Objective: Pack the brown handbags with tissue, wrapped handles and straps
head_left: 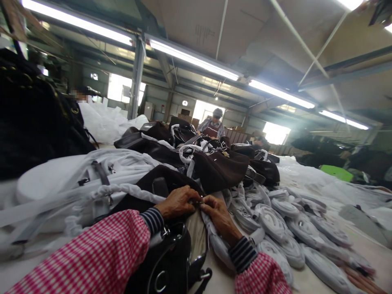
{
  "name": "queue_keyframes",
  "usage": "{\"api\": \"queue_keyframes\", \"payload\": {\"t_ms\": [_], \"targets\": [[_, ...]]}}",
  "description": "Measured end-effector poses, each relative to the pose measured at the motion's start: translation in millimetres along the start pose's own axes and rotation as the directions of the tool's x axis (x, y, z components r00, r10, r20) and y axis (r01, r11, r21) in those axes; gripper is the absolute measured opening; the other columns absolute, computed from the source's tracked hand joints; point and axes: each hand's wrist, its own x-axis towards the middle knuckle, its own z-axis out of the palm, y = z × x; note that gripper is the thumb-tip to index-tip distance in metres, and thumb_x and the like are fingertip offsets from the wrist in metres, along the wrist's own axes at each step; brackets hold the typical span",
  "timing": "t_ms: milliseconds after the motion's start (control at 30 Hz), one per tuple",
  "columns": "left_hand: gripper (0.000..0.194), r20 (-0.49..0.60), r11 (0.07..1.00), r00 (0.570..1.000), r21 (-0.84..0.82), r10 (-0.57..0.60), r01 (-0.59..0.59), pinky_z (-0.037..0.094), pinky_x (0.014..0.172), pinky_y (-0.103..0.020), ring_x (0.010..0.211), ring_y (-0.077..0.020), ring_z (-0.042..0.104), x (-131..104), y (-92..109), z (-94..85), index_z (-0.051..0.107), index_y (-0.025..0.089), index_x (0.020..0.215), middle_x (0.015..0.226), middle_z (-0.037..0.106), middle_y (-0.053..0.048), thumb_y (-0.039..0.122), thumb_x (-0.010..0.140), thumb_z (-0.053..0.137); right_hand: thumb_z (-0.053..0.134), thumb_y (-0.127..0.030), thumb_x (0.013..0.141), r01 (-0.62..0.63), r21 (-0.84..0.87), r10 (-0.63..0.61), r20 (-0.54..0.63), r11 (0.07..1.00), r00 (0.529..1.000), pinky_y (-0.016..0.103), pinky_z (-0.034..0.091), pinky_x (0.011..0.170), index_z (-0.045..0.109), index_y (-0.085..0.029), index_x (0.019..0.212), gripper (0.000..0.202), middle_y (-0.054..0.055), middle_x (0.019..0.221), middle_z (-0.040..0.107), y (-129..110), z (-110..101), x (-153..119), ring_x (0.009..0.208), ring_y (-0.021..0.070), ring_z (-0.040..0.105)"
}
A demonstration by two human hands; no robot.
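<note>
A dark handbag lies right in front of me, with metal rings and a round emblem on its near side. At its far end my left hand is closed in a pinch. My right hand meets it there, thumb and finger pressed together on the same small metal fitting. Fingers hide most of that fitting. A strap wrapped in white material runs in from the left behind my left hand. Below my right hand lies another white-wrapped strap.
Several dark brown bags are heaped beyond my hands. Coiled, white-wrapped straps cover the table on the right. More wrapped straps lie at left, beside a large black bag. A co-worker is behind the heap.
</note>
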Motion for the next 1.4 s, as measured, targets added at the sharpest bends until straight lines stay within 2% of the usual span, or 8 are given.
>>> {"api": "queue_keyframes", "payload": {"t_ms": [167, 467, 667, 833, 967, 1133, 1233, 1400], "targets": [[0.027, -0.021, 0.998, 0.999, -0.052, -0.041, 0.04, 0.045, 0.088, -0.032, 0.099, -0.0239, 0.066, 2.6, 0.4, 2.6, 0.079, 0.028, 0.111, 0.103, 0.071, -0.004, 0.03, 0.085, 0.07, 0.075, -0.035, 0.076, -0.015, 0.102, 0.016, -0.012, 0.995, 1.0, 0.028, 0.041, 0.077, 0.07, -0.015, 0.082, 0.021, 0.001, 0.08, 0.065, -2.9, 3.6, -1.3, 0.079, 0.0165, 0.056], [0.022, 0.0, 0.995, 0.999, -0.092, -0.041, 0.041, 0.045, 0.09, -0.028, 0.098, -0.0205, 0.065, 4.0, 6.1, -0.4, 0.082, 0.025, 0.1, 0.098, 0.074, -0.002, 0.021, 0.086, 0.066, 0.08, -0.036, 0.074, -0.026, 0.144, 0.029, -0.018, 0.989, 0.999, 0.027, 0.042, 0.077, 0.07, -0.015, 0.083, 0.025, 0.0, 0.08, 0.066, -8.4, 6.9, -3.9, 0.078, 0.0157, 0.057], [0.023, 0.022, 0.997, 0.998, -0.035, -0.066, 0.066, 0.047, 0.092, -0.032, 0.102, -0.0233, 0.064, -1.7, 9.2, -4.0, 0.077, 0.024, 0.105, 0.106, 0.068, -0.006, 0.024, 0.087, 0.063, 0.079, -0.041, 0.076, -0.036, 0.078, 0.038, -0.023, 0.996, 0.999, 0.029, 0.044, 0.079, 0.07, -0.016, 0.084, 0.028, 0.002, 0.083, 0.067, -13.3, 6.6, -4.9, 0.08, 0.0176, 0.059], [0.029, 0.08, 0.997, 0.995, 0.049, -0.055, 0.052, 0.047, 0.083, -0.032, 0.095, -0.0246, 0.064, -3.5, 11.6, -7.5, 0.075, 0.026, 0.101, 0.099, 0.066, -0.005, 0.015, 0.075, 0.065, 0.079, -0.039, 0.074, -0.05, 0.086, 0.053, -0.032, 0.995, 0.998, 0.028, 0.044, 0.077, 0.068, -0.016, 0.081, 0.026, 0.002, 0.081, 0.066, -11.2, 6.6, -2.4, 0.078, 0.0171, 0.059], [0.029, 0.081, 0.995, 0.995, 0.09, -0.054, 0.046, 0.047, 0.08, -0.031, 0.095, -0.0247, 0.064, -1.7, 12.9, -5.0, 0.075, 0.026, 0.101, 0.096, 0.066, -0.005, 0.015, 0.077, 0.064, 0.077, -0.035, 0.072, -0.039, 0.064, 0.041, -0.025, 0.997, 0.999, 0.029, 0.045, 0.077, 0.07, -0.015, 0.08, 0.023, 0.002, 0.079, 0.067, -6.7, 7.7, -0.5, 0.078, 0.0173, 0.06], [0.027, 0.077, 0.992, 0.995, 0.117, -0.058, 0.049, 0.047, 0.085, -0.033, 0.099, -0.0252, 0.064, -2.8, 11.5, -0.6, 0.077, 0.031, 0.11, 0.099, 0.066, -0.005, 0.028, 0.086, 0.065, 0.069, -0.028, 0.075, -0.022, -0.077, 0.022, -0.008, 0.997, 1.0, 0.03, 0.045, 0.077, 0.07, -0.014, 0.081, 0.015, 0.003, 0.081, 0.069, -5.9, 7.2, -0.6, 0.08, 0.0184, 0.061], [0.023, 0.068, 0.988, 0.995, 0.144, -0.071, 0.061, 0.047, 0.089, -0.033, 0.102, -0.0251, 0.064, -4.0, 12.3, 0.9, 0.077, 0.027, 0.107, 0.1, 0.066, -0.007, 0.029, 0.09, 0.061, 0.064, -0.021, 0.074, 0.017, -0.241, -0.004, 0.053, 0.971, 0.999, 0.028, 0.043, 0.073, 0.07, -0.015, 0.081, 0.011, 0.001, 0.078, 0.068, -11.2, 4.3, 0.6, 0.077, 0.0174, 0.059], [0.017, 0.068, 0.98, 0.995, 0.186, -0.078, 0.064, 0.048, 0.088, -0.035, 0.104, -0.0282, 0.064, -2.0, 12.7, 1.5, 0.073, 0.021, 0.096, 0.102, 0.068, -0.01, 0.025, 0.09, 0.058, 0.06, -0.012, 0.073, 0.095, -0.614, -0.02, 0.128, 0.784, 0.992, 0.026, 0.038, 0.069, 0.072, -0.017, 0.082, 0.016, 0.001, 0.078, 0.069, -18.0, 6.8, 2.1, 0.076, 0.0173, 0.059]]}}
